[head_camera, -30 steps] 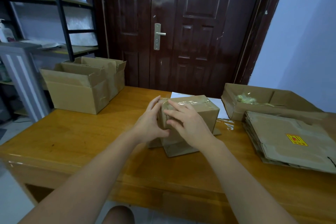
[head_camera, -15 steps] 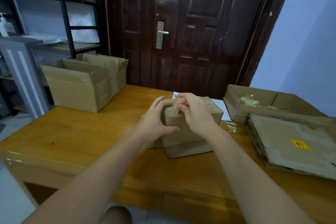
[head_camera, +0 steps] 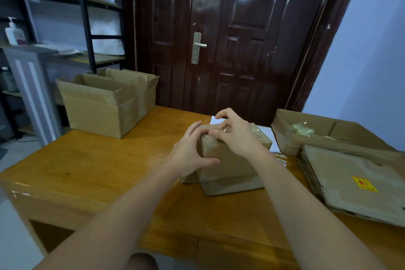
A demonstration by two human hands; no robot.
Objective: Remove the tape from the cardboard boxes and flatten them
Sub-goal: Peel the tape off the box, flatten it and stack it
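Here, both hands work a small taped box (head_camera: 228,160) mid-counter (head_camera: 87,171).
Left hand (head_camera: 188,155) grips the box's side; right hand (head_camera: 234,136) pinches tape (head_camera: 221,130) at its top edge.

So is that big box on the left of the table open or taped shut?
Open: the big box has its top flaps standing up, showing the inside.

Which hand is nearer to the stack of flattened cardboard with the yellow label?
Right. The right hand is on top of the small box, on the side toward the flattened stack. The left hand holds the box's far side.
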